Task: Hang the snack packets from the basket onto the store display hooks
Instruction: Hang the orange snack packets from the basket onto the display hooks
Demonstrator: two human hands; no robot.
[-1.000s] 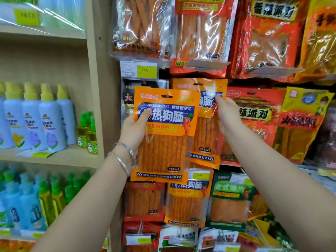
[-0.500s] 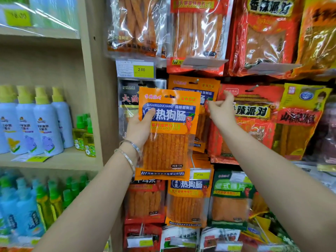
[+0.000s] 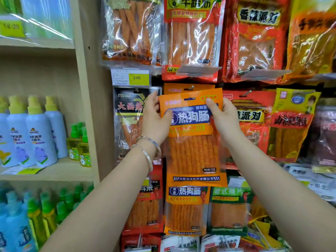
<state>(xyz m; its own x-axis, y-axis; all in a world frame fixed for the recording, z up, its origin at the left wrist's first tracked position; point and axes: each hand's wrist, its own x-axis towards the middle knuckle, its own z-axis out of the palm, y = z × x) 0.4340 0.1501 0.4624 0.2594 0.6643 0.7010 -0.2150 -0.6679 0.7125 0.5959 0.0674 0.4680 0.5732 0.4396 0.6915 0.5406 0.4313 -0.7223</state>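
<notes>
Snack packet point(image 3: 192, 153) upright before the store display, gripped by me in both hands: my left hand point(image 3: 156, 122) pinches its upper left edge, my right hand point(image 3: 225, 120) its upper right. Its hang slot sits just below the hook point(image 3: 191, 87), which carries matching orange packets point(image 3: 172, 90).

Two thin silver bangles point(image 3: 149, 155) on left wrist; forearms bare.

The packet point(image 3: 192, 153) is just below the hook point(image 3: 191, 87). Left hand point(image 3: 156, 120) at its left edge, right hand point(image 3: 225, 120) at its right, bottles point(image 3: 40, 135) well left.
</notes>
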